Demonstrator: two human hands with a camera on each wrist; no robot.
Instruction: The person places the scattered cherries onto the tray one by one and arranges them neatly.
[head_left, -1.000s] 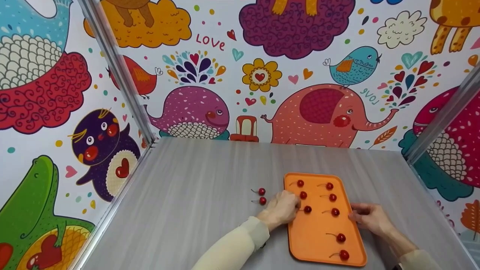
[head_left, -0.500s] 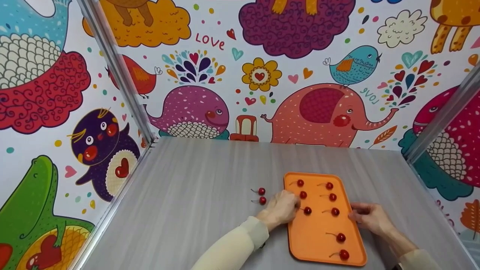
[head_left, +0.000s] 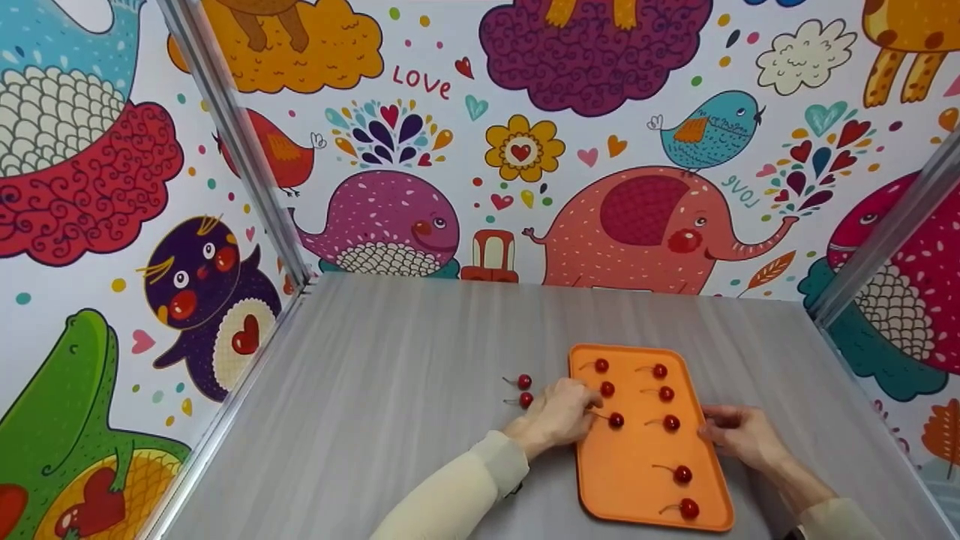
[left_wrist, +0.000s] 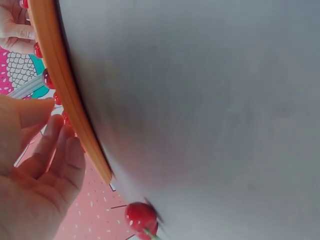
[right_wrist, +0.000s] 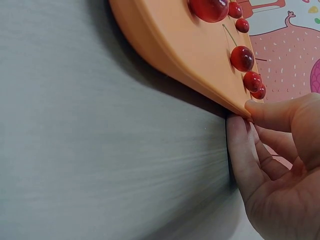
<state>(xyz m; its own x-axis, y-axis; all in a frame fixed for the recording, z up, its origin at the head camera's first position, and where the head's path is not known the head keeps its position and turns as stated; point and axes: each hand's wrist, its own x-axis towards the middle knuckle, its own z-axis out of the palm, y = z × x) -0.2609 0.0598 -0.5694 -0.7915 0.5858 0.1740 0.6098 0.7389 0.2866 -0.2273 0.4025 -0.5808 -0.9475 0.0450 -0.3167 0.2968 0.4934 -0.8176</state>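
An orange tray (head_left: pixel 622 480) lies on the table with several red stemmed cherries in two columns. My left hand (head_left: pixel 559 412) is over the tray's left edge, beside the lowest left-column cherry (head_left: pixel 616 420). In the left wrist view its thumb and fingers (left_wrist: pixel 32 112) are apart, with nothing seen held between them. My right hand (head_left: pixel 742 433) holds the tray's right rim. The right wrist view shows the thumb (right_wrist: pixel 272 115) on top of the rim and the fingers against its outer side.
Two more cherries (head_left: pixel 524 382) lie on the grey table (head_left: pixel 375 390), left of the tray and close to my left hand. A wall (head_left: pixel 420 135) printed with cartoon animals stands behind the table, with metal posts at its corners.
My left hand has drawn back slightly to the left, and its fingers have parted from the lowest left-column cherry's stem. The right hand and tray have stayed in place.
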